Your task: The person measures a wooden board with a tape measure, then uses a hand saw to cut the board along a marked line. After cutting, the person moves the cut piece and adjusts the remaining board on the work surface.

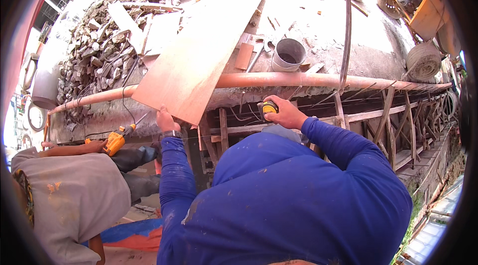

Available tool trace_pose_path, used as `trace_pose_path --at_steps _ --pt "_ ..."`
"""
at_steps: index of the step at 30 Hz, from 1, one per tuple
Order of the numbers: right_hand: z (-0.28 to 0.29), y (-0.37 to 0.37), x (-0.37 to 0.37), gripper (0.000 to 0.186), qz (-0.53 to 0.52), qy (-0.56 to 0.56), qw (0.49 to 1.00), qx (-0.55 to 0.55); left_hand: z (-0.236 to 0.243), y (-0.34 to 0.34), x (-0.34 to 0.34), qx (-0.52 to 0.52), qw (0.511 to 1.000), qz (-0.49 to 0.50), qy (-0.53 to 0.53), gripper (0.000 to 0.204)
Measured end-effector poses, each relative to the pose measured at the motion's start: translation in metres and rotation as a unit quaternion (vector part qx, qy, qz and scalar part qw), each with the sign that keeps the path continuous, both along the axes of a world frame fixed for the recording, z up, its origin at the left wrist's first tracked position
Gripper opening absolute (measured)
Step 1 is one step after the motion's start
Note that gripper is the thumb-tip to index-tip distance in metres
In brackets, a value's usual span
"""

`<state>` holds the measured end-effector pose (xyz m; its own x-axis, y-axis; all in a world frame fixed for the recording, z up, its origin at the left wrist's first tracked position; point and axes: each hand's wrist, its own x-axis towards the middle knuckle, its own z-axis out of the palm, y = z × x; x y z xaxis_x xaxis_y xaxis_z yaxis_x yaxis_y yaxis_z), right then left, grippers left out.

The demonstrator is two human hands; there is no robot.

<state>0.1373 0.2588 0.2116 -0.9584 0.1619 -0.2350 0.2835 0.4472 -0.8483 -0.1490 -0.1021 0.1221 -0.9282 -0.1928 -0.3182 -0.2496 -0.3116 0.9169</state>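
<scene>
The left hand (167, 119) grips the near edge of a flat, smooth reddish-brown board (199, 51) that slants away across a long orange pipe (298, 80). To the right, the right hand (286, 113) is closed around a yellow-and-black tape measure (268, 108), just below the pipe. Farther left, another person's hand (92, 145) holds a yellow power drill (115, 141) near jagged grey rubble (94, 56).

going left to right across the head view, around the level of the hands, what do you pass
co-worker's yellow drill → left hand at the near edge of the plywood sheet → yellow and black tape measure → right hand holding it → wooden formwork slats
</scene>
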Motion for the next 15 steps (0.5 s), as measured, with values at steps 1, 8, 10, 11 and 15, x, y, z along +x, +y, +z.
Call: trace_pose_path --at_steps 1,8,10,11,15 --pt "-0.003 -0.001 0.007 0.05 -0.012 -0.012 1.0 -0.006 0.004 -0.018 -0.017 -0.023 0.999 -0.023 -0.012 0.032" --pt "-0.008 -0.03 0.07 0.049 -0.069 -0.039 0.997 -0.022 -0.084 -0.03 0.007 -0.012 0.982 -0.123 -0.144 0.023" --pt "-0.001 -0.038 0.084 0.05 -0.073 -0.048 0.996 -0.018 -0.115 -0.03 0.036 0.011 0.974 -0.146 -0.172 0.023" --pt "-0.006 -0.038 0.091 0.052 -0.062 -0.043 0.997 0.006 -0.13 -0.028 0.05 0.036 0.967 -0.165 -0.191 0.022" --pt "0.012 -0.04 0.104 0.055 -0.039 -0.069 0.996 0.044 -0.171 -0.013 0.107 0.017 0.954 -0.164 -0.249 0.021"
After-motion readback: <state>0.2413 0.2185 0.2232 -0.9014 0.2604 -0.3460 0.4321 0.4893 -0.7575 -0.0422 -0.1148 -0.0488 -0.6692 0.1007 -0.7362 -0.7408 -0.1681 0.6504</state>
